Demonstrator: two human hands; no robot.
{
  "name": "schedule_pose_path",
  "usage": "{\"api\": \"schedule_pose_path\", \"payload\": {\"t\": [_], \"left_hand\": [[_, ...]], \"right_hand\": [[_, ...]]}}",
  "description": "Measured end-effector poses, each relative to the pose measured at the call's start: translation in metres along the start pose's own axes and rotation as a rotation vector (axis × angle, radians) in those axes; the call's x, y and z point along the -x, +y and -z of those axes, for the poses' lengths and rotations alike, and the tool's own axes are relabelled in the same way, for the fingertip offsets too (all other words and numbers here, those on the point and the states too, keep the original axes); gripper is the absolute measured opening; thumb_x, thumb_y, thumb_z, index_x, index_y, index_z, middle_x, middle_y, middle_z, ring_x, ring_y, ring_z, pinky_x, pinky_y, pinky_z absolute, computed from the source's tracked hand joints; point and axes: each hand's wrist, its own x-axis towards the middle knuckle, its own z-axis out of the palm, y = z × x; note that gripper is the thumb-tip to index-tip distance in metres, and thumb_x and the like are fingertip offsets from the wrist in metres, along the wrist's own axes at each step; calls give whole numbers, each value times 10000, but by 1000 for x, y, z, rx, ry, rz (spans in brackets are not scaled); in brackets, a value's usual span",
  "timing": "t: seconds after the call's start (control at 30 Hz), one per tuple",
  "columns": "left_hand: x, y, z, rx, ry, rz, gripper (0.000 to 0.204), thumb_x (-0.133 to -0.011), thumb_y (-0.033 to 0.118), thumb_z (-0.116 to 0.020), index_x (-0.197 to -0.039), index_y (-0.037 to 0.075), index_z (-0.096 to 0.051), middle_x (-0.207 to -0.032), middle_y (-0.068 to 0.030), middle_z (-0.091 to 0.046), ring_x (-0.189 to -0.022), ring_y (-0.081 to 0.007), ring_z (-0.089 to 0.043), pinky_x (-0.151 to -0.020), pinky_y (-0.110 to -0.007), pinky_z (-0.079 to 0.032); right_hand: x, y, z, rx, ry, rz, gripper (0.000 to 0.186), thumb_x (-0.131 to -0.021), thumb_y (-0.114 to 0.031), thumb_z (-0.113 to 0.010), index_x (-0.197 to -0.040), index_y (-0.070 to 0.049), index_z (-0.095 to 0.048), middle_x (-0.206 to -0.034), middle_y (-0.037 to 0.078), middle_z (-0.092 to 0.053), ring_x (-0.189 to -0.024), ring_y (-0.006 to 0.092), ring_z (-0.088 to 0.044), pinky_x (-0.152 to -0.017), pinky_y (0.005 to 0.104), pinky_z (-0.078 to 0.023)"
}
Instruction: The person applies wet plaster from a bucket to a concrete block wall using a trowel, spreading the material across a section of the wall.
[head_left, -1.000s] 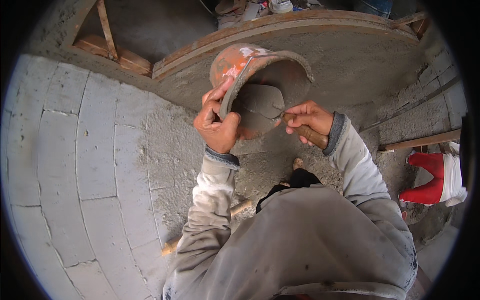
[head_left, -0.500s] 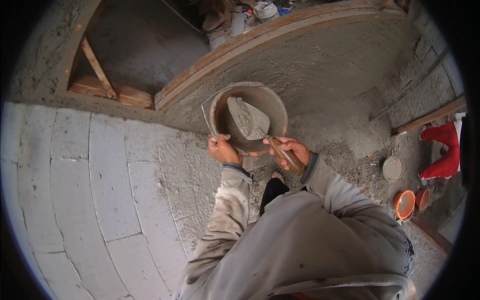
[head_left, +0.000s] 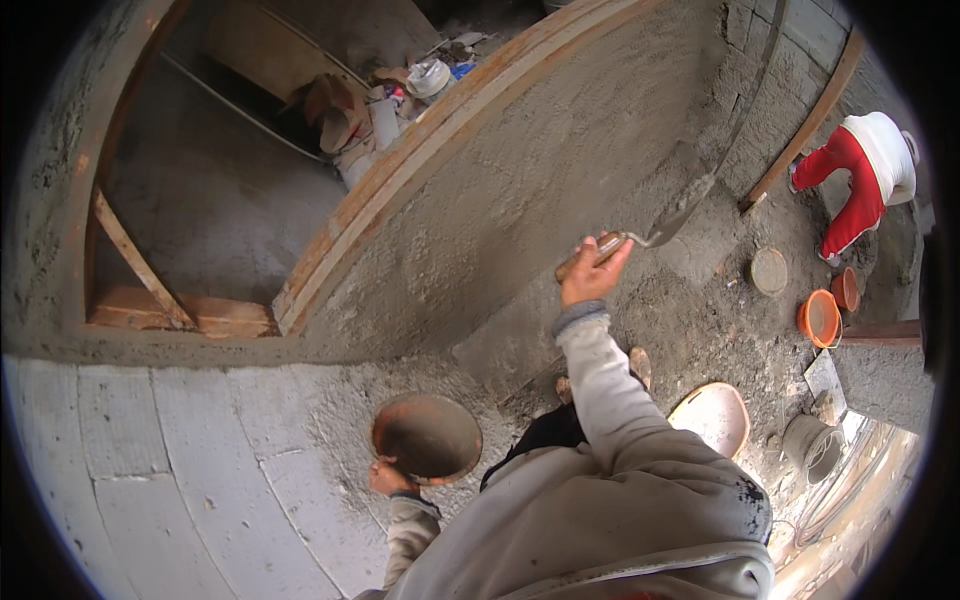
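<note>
My left hand (head_left: 388,478) grips the near left rim of a mortar-smeared bucket (head_left: 430,440), held low at my left beside the block wall. Its inside is dark, with grey residue on the walls; how much mortar lies in it I cannot tell. My right hand (head_left: 592,280) is closed round the wooden handle of a trowel (head_left: 676,222), stretched out ahead and to the right. The blade, seen nearly edge-on, points toward the far right and carries a little grey mortar near its tip. It is close to the rough plastered wall (head_left: 520,190); contact is unclear.
A timber-framed opening (head_left: 205,312) sits ahead left, above the pale block wall (head_left: 200,440). At the right, a person in red trousers (head_left: 850,185) bends over. Orange buckets (head_left: 820,318), a round pale basin (head_left: 712,418), a grey bucket (head_left: 815,448) and a plank (head_left: 805,120) stand nearby.
The trowel has left the bucket, swinging forward and right, and its large mortar load is mostly gone from view. My left hand has lowered the bucket leftward. The view has turned right.
</note>
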Motion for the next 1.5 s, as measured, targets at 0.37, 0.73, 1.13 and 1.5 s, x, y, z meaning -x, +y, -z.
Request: {"api": "schedule_pose_path", "payload": {"t": [0.37, 0.73, 1.13, 1.5], "left_hand": [[-12, -12, -45, 40, -324, -57, 52, -675, 48, -576, -694, 17, -538, -721, -58, -567, -640, -160, -523, -606, -304, -441], [-10, -91, -94, -557, -413, 555, 434, -765, 244, -556, -1088, -45, -526, -1033, -148, -581, -825, -292, -569, -668, -407, -459], [51, -139, -281, -637, -1096, 653, 507, -824, 239, -510, -1257, 3, -391, -1186, -166, -501, -947, -301, -548, -744, -416, -458], [565, -87, -378, -843, -1781, 23, 225, -703, 166, -664, -820, 7, -557, -783, -110, -586, -625, -181, -585, -505, -271, -497]], "right_hand": [[142, -49, 42, -328, -1319, -223, 630, -779, -87, -572, -1314, 63, -274, -1222, 231, -450, -1122, 312, -477, -927, 359, -387], [-87, 108, 422, 1231, -438, -598, 329, -753, -178, -557, -1051, -38, -572, -794, 160, -639, -641, 265, -624, -610, 345, -490], [-54, 59, 635, 839, 232, -1185, 267, -752, -155, -535, -979, -31, -601, -841, 163, -631, -684, 283, -633, -637, 378, -510], [-119, 7, 610, 479, 236, -951, 378, -718, -132, -624, -1057, 8, -536, -779, 104, -599, -544, 185, -551, -507, 325, -473]]}}
